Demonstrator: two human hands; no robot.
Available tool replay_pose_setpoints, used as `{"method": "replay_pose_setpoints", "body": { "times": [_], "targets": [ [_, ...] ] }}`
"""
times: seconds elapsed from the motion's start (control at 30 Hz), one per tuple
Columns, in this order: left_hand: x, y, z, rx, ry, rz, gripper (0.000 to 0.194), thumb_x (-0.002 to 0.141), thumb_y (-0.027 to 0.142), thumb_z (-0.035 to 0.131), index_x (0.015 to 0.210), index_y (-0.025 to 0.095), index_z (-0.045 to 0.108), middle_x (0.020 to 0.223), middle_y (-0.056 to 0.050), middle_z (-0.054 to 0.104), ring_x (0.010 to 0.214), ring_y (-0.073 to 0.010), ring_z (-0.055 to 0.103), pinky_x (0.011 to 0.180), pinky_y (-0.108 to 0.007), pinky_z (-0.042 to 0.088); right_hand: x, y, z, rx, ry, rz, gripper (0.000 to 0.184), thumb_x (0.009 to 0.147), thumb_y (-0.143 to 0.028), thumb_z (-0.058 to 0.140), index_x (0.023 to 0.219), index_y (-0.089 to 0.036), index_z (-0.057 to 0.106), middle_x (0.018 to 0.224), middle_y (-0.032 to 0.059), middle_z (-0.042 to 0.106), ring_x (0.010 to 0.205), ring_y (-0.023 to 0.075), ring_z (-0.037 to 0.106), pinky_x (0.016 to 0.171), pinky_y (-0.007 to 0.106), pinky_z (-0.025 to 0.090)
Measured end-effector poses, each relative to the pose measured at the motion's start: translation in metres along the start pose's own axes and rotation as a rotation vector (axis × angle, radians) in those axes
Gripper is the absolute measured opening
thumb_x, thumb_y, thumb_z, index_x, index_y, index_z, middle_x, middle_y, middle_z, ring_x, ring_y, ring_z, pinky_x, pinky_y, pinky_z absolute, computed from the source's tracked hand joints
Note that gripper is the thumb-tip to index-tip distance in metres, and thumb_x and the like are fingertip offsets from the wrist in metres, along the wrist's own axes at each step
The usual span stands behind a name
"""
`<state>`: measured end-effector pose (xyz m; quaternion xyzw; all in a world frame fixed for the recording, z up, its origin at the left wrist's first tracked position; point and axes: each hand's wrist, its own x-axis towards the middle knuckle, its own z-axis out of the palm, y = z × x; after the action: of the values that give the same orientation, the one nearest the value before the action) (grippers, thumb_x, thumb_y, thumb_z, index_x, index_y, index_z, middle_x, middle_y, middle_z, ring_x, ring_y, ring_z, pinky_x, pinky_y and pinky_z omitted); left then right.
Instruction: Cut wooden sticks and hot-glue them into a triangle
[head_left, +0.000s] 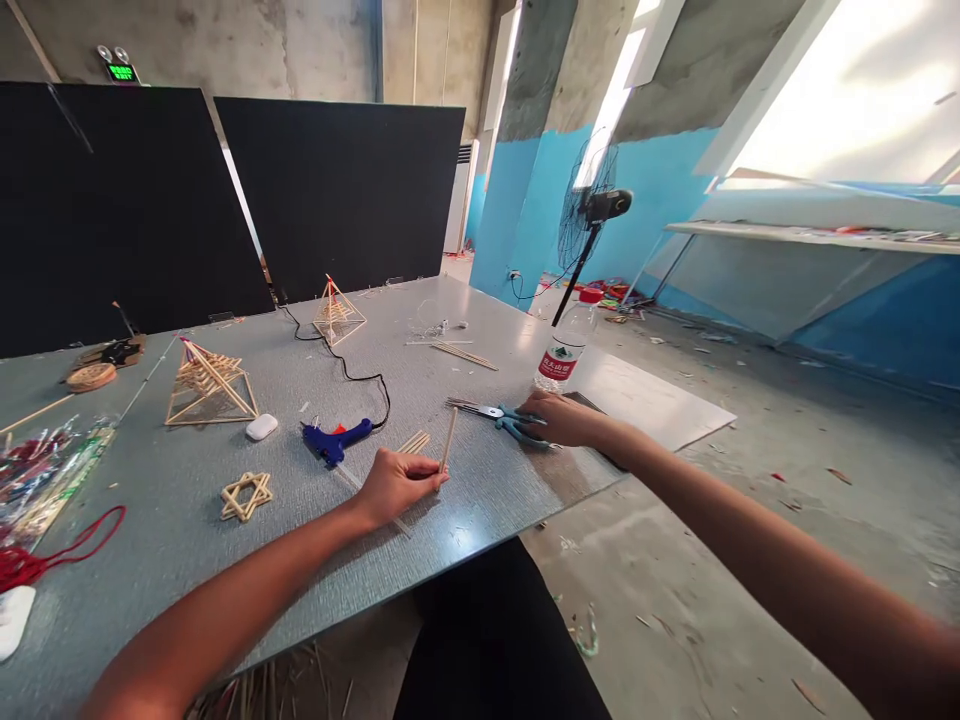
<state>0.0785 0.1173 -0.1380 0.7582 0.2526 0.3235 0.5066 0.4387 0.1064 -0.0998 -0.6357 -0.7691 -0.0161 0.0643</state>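
My left hand is closed in a pinch round a thin wooden stick, which points up above the table. Behind that hand lie a few more short sticks. At the right, my right hand has its fingers on the teal handles of a pair of scissors, lying on the table with the blades toward the left. The fingertips are partly hidden. A blue hot glue gun rests left of the sticks, its black cord running back. A small stick star lies further left.
Two stick pyramids stand toward the back. A water bottle stands just beyond my right hand. Loose sticks, a white case, plastic packets and red cord lie about. Black panels edge the table; a fan stands behind.
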Motion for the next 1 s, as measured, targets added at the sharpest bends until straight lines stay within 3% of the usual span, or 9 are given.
{"method": "replay_pose_setpoints", "body": {
  "times": [0.17,0.37,0.47,0.57,0.67,0.73,0.8,0.9,1.0],
  "targets": [
    [-0.002,0.002,0.000,-0.009,-0.003,0.002,0.033,0.082,0.043,0.076,0.096,0.014,0.082,0.082,-0.006,0.078,0.071,-0.0169,0.071,0.070,-0.028,0.057,-0.005,0.006,0.012,-0.050,-0.037,-0.012,0.016,0.088,-0.025,0.061,0.096,-0.017,0.073,0.101,0.0153,0.069,0.093,0.0261,0.066,0.077,0.035,0.048],
    [-0.003,0.002,0.001,-0.014,0.002,0.004,0.033,0.082,0.043,0.077,0.095,0.014,0.082,0.085,-0.007,0.079,0.073,-0.0168,0.071,0.071,-0.027,0.057,0.001,0.000,0.020,0.001,-0.029,0.031,0.017,0.091,-0.024,0.056,0.082,-0.015,0.068,0.087,0.0163,0.068,0.077,0.0232,0.064,0.071,0.035,0.045],
    [-0.003,0.003,0.001,-0.013,0.008,0.006,0.034,0.082,0.044,0.077,0.097,0.014,0.082,0.088,-0.007,0.079,0.075,-0.0178,0.072,0.073,-0.029,0.058,-0.003,-0.003,0.018,0.070,0.016,0.088,0.020,0.090,-0.029,0.056,0.078,-0.016,0.064,0.080,0.0151,0.068,0.070,0.0228,0.063,0.066,0.034,0.044],
    [-0.003,0.005,0.001,-0.012,0.004,0.002,0.034,0.082,0.044,0.076,0.097,0.014,0.082,0.089,-0.007,0.080,0.076,-0.0187,0.073,0.075,-0.030,0.059,-0.018,-0.006,0.005,0.176,0.074,0.138,0.031,0.096,-0.043,0.048,0.086,-0.018,0.062,0.073,0.0099,0.067,0.061,0.0196,0.060,0.058,0.032,0.043],
    [-0.002,0.004,0.001,-0.015,0.008,-0.011,0.035,0.081,0.045,0.077,0.097,0.014,0.082,0.087,-0.007,0.080,0.076,-0.0194,0.073,0.076,-0.032,0.060,-0.043,-0.018,-0.018,0.392,0.178,0.183,0.049,0.095,-0.063,0.043,0.101,-0.020,0.063,0.075,0.0064,0.068,0.061,0.0171,0.062,0.055,0.029,0.046],
    [0.000,0.003,0.002,-0.021,0.029,-0.023,0.035,0.080,0.045,0.077,0.096,0.014,0.082,0.086,-0.007,0.080,0.076,-0.0201,0.074,0.076,-0.033,0.061,-0.063,-0.032,-0.035,0.762,0.411,0.284,0.054,0.077,-0.069,0.070,0.105,-0.022,0.065,0.086,0.0073,0.071,0.067,0.0173,0.064,0.058,0.030,0.050],
    [0.001,0.003,0.004,-0.031,0.055,-0.034,0.036,0.080,0.046,0.078,0.095,0.013,0.082,0.089,-0.007,0.080,0.078,-0.0211,0.074,0.079,-0.034,0.061,-0.081,-0.050,-0.048,1.019,0.574,0.393,0.047,0.069,-0.059,0.083,0.095,-0.024,0.067,0.082,0.0061,0.071,0.068,0.0161,0.064,0.060,0.029,0.052],
    [-0.001,0.007,0.009,-0.053,0.048,-0.041,0.038,0.079,0.046,0.078,0.097,0.013,0.082,0.094,-0.009,0.080,0.081,-0.0217,0.075,0.083,-0.035,0.062,-0.103,-0.076,-0.049,1.251,0.563,0.428,0.040,0.071,-0.055,0.083,0.077,-0.021,0.063,0.088,0.0101,0.073,0.076,0.0213,0.070,0.061,0.031,0.056],
    [-0.005,0.012,0.014,-0.067,-0.012,-0.040,0.038,0.079,0.046,0.080,0.097,0.013,0.082,0.092,-0.010,0.080,0.079,-0.0211,0.075,0.081,-0.034,0.063,-0.117,-0.098,-0.029,1.384,0.522,0.487,0.043,0.075,-0.060,0.078,0.083,-0.020,0.066,0.091,0.0122,0.074,0.077,0.0250,0.072,0.058,0.033,0.057]
  ]
}}
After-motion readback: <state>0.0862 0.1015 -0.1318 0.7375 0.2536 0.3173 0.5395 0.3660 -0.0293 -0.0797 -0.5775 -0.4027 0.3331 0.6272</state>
